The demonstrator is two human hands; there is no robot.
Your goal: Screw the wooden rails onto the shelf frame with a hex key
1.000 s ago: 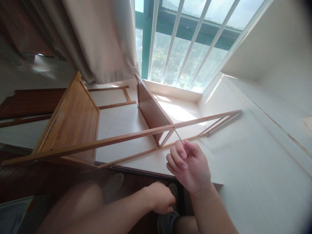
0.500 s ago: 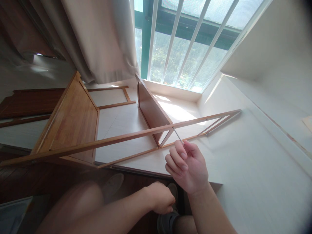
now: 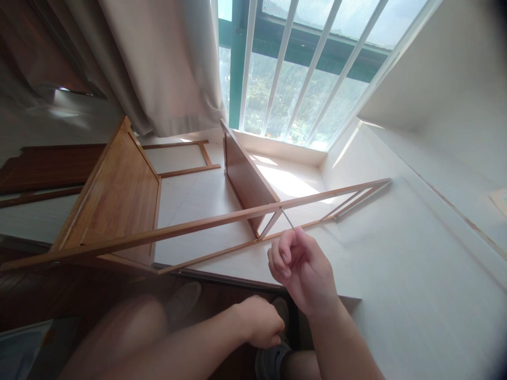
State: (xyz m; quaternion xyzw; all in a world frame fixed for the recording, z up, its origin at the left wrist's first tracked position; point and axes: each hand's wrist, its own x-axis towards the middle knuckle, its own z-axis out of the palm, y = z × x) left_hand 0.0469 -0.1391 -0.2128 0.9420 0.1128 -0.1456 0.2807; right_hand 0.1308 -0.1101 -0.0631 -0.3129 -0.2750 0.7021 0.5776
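Note:
My right hand (image 3: 303, 272) pinches the end of a slim metal hex key (image 3: 288, 218) between thumb and fingers. The tool's tip meets the underside of the long upper rail of a wooden frame (image 3: 209, 221), close to where a brown wooden panel (image 3: 247, 174) joins it. Fingers cover the key's near end. My left hand (image 3: 263, 322) is closed and low, below the ledge edge and apart from the frame. Whatever it may hold is hidden. At the left, a larger wooden panel (image 3: 122, 200) stands against the same frame.
The wooden parts stand on a pale ledge (image 3: 190, 203). Behind are a barred window (image 3: 301, 89) and a beige curtain (image 3: 170, 63). Another wooden frame (image 3: 182, 171) lies behind the left panel. A white wall (image 3: 431, 248) bounds the right. My knees and shoes are below.
My right hand's fingers have shifted and curled around the near end of the hex key, its tip still at the rail. My left hand and the wooden parts have not visibly moved.

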